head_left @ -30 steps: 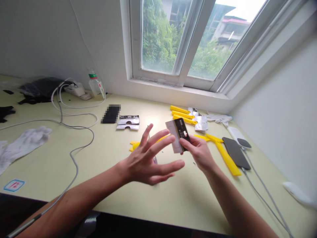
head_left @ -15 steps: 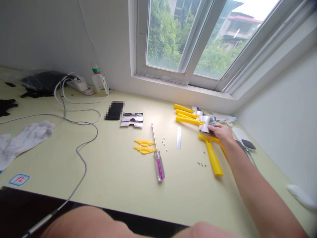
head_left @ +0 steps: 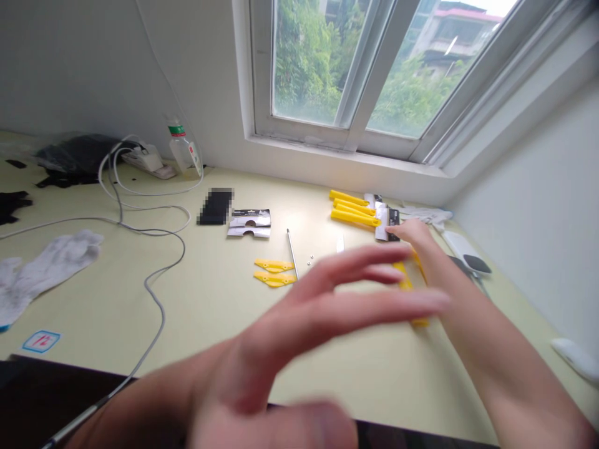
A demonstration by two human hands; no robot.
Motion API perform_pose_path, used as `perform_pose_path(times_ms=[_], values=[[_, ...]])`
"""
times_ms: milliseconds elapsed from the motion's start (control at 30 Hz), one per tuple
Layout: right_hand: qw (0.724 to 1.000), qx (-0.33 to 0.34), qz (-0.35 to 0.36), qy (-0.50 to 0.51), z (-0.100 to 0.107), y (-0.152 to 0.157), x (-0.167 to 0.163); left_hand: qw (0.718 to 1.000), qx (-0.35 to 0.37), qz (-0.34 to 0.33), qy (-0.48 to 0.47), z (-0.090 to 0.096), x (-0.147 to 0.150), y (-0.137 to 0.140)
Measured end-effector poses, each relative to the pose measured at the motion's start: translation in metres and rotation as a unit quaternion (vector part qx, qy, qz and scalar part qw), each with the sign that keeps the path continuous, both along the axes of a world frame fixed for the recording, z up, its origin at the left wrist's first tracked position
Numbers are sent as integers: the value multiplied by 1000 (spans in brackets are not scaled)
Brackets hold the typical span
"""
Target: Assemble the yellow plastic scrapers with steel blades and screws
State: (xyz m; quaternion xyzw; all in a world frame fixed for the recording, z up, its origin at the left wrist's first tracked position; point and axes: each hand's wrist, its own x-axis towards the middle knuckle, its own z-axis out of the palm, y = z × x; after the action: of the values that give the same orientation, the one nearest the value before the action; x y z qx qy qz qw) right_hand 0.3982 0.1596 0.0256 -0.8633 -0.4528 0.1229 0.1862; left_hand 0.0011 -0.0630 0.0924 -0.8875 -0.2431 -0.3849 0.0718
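My left hand [head_left: 299, 324] hovers large and blurred over the front of the table, fingers stretched and thumb apart, holding nothing. At the back right, my right hand [head_left: 409, 231] pinches the card-wrapped head of a yellow-handled scraper [head_left: 353, 216], which lies with other yellow-handled scrapers. Under the left fingers shows part of a yellow T-shaped handle [head_left: 405, 277]; another yellow piece is by the right wrist. A screwdriver [head_left: 292, 252] has its grip hidden behind the left hand. Two yellow plates [head_left: 274, 279], nuts [head_left: 309, 263] and a partly covered metal blade [head_left: 340, 243] lie nearby.
Card sleeves [head_left: 250, 223] lie beside a black pixelated item [head_left: 216, 206]. White gloves [head_left: 53, 268], a looping grey cable [head_left: 161, 312], a power strip [head_left: 146, 159] and a plastic bottle [head_left: 184, 153] are left. A white device [head_left: 465, 252] and a mouse [head_left: 575, 360] sit right.
My left hand has come up into view from below, covering the screwdriver grip and screws. My right hand has moved slightly up and left, bringing the scraper closer to the others.
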Motion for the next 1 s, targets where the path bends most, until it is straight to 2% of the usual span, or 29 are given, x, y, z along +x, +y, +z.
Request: perform_pose_path(times_ms=[67, 100, 133, 167, 233, 267, 300, 333, 367, 433, 533, 600, 700, 867, 1000], values=[[999, -3, 11, -53, 5, -3, -7, 990, -133, 26, -40, -6, 9, 29], [997, 1, 20, -81, 7, -6, -13, 983, -170, 52, -43, -12, 11, 46], [994, 11, 32, -108, 8, -12, -19, 974, -195, 110, -31, -20, 12, 65], [990, 26, 49, -131, 9, -19, -27, 959, -206, 196, -17, -29, 10, 84], [982, 70, 85, -151, 8, -37, -45, 903, -215, 371, 29, -48, 4, 121], [978, 89, 106, -155, 7, -48, -55, 870, -223, 437, 56, -57, -1, 137], [971, 120, 126, -163, 5, -59, -64, 838, -238, 484, 82, -64, -5, 151], [953, 183, 156, -183, 3, -70, -74, 814, -262, 508, 105, -69, -9, 163], [933, 232, 183, -206, -1, -82, -82, 797, -281, 522, 117, -73, -12, 173], [910, 264, 232, -222, -10, -101, -96, 771, -312, 540, 129, -75, -15, 188], [903, 218, 330, -170, -28, -121, -110, 741, -363, 548, 136, -75, -14, 201], [896, 184, 378, -140, -38, -127, -116, 733, -385, 543, 140, -74, -11, 207], [883, 168, 421, -124, -45, -132, -124, 740, -394, 527, 142, -76, -8, 211], [850, 171, 489, -101, -43, -140, -138, 750, -400, 509, 133, -79, 0, 207], [833, 161, 518, -108, -47, -143, -148, 770, -384, 497, 113, -80, 5, 200]])
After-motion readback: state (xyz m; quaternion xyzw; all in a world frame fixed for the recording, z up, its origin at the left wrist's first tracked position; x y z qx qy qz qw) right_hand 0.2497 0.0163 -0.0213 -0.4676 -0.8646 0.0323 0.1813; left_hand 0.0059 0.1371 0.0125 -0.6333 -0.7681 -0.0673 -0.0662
